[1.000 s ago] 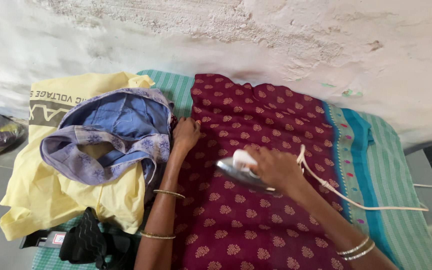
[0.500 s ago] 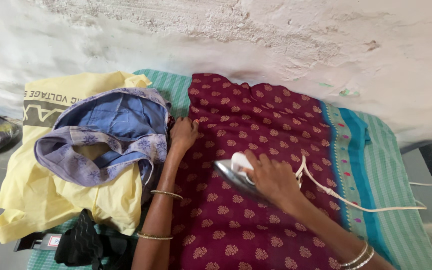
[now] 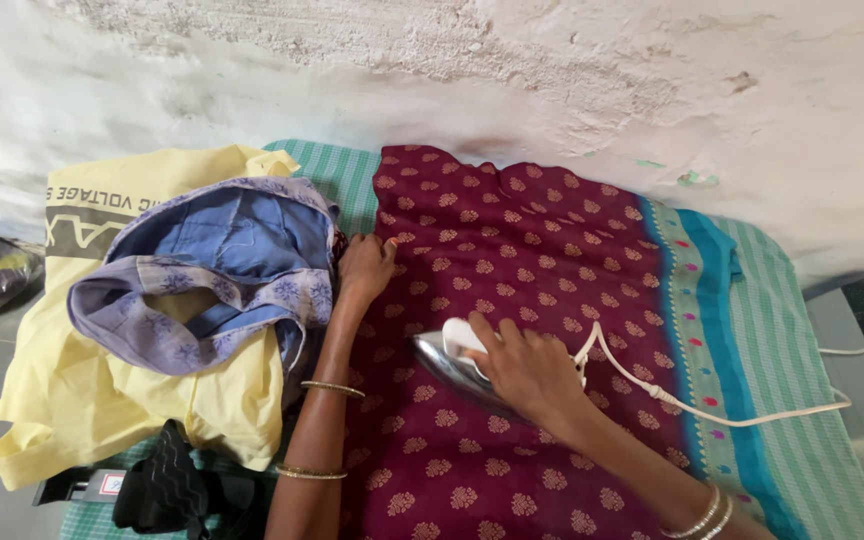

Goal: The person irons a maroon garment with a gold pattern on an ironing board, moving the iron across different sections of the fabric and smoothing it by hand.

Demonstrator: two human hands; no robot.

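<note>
While the right hand (image 3: 530, 368) grips one steel clothes iron (image 3: 449, 364) on one maroon printed cloth (image 3: 512, 250), the left hand (image 3: 365, 264) lies flat, open, at the cloth's left edge. One white cord (image 3: 712, 410) trails right. Beside lie one blue garment (image 3: 222, 270) and one yellow bag (image 3: 82, 400).

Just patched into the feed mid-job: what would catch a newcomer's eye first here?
The maroon patterned cloth spread across the middle, with the right hand gripping a silver iron on it and a white cord trailing right. The left hand presses flat on the cloth's left edge. Beside it at left, a blue garment lies heaped on a yellow bag.
</note>
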